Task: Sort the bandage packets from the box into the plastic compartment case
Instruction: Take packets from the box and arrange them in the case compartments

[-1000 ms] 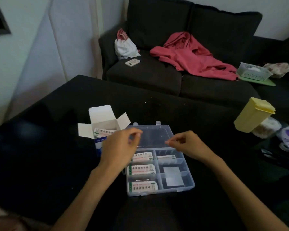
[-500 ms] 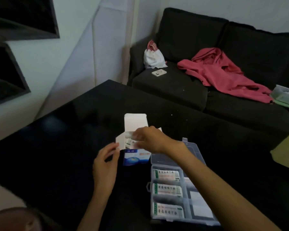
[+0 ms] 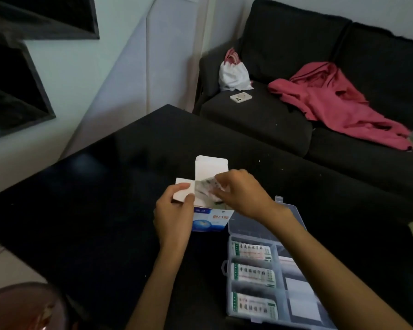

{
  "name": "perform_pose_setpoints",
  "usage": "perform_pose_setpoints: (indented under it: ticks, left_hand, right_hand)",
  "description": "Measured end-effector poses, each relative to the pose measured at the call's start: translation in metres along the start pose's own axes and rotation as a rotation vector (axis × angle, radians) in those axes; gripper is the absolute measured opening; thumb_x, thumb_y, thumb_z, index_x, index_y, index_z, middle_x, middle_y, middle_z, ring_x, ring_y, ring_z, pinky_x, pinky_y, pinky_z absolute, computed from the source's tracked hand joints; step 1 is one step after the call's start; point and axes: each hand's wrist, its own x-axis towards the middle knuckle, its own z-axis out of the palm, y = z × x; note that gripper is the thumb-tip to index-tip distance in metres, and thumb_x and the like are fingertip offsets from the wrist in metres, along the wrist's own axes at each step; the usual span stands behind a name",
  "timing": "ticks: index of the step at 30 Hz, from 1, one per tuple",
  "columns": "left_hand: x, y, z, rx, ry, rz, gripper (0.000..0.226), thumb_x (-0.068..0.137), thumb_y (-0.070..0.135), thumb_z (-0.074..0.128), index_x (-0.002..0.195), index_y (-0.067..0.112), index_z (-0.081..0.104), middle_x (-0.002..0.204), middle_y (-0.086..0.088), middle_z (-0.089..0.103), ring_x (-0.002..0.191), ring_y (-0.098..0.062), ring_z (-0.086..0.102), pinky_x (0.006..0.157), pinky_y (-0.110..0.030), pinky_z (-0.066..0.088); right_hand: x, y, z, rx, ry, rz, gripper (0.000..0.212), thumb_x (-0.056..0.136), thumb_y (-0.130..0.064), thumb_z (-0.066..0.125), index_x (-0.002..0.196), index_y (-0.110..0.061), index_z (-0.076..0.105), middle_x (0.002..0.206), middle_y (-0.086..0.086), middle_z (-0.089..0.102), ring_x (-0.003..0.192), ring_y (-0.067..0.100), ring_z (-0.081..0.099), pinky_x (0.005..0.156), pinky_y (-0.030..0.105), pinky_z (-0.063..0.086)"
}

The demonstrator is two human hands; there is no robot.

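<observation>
L hand [image 3: 174, 215] grips the box [image 3: 210, 219] by its side flap, fingers curled. R hand [image 3: 242, 195] reaches across w/ wrist bent, pinching bandage packets [image 3: 206, 188] at box mouth.

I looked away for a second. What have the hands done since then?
Both hands left the case for the box. The left hand now holds its side flap, and the right hand pinches bandage packets at the opening. The three packets in the case's left compartments stayed put.
</observation>
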Motion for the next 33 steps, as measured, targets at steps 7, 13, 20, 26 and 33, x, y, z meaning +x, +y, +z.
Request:
perform_pose_setpoints:
  ticks: [7,13,20,26,33]
  left_hand:
    - [-0.012,0.003,-0.008,0.268,-0.022,0.167,0.025,0.088,0.021,0.063,0.111,0.031,0.061,0.125,0.003,0.057,0.113,-0.015,0.054,0.083,-0.027,0.047]
    - [-0.049,0.025,0.002,0.348,0.088,0.617,0.019,0.091,0.036,0.049,0.105,0.026,0.058,0.111,0.018,0.045,0.102,0.004,0.042,0.079,-0.014,0.04]
    - [-0.082,0.013,0.035,0.381,-0.457,0.599,0.023,0.092,0.04,0.045,0.103,0.031,0.063,0.096,0.02,0.06,0.091,0.006,0.053,0.073,-0.005,0.038]
    - [-0.094,0.006,0.078,0.364,-0.795,0.171,0.036,0.096,0.038,0.045,0.132,0.035,0.048,0.124,0.014,0.058,0.103,0.003,0.06,0.079,-0.014,0.052]
    - [-0.096,-0.003,0.1,0.423,-0.919,0.118,0.023,0.096,0.022,0.05,0.113,0.031,0.062,0.105,0.011,0.07,0.091,0.001,0.067,0.08,-0.022,0.055]
  right_hand:
    - [-0.034,0.004,-0.005,1.07,0.149,0.316,0.013,0.087,-0.019,0.061,0.099,-0.019,0.067,0.088,-0.005,0.073,0.084,0.004,0.068,0.066,0.015,0.053]
    - [-0.078,0.023,0.004,1.399,0.144,0.423,0.029,0.079,-0.024,0.064,0.107,-0.014,0.067,0.098,0.005,0.073,0.095,0.015,0.068,0.075,0.021,0.054]
    - [-0.136,0.071,0.009,1.237,0.282,0.515,0.031,0.074,-0.029,0.063,0.102,-0.017,0.067,0.088,0.001,0.073,0.086,0.014,0.07,0.078,0.029,0.05]
    - [-0.155,0.102,0.013,1.231,0.256,0.448,0.03,0.076,-0.023,0.064,0.105,-0.016,0.066,0.094,0.005,0.073,0.089,0.019,0.07,0.076,0.03,0.057]
    - [-0.168,0.12,0.02,1.188,0.381,0.441,0.022,0.076,-0.01,0.07,0.097,-0.015,0.068,0.085,-0.001,0.074,0.079,0.015,0.071,0.061,0.019,0.055]
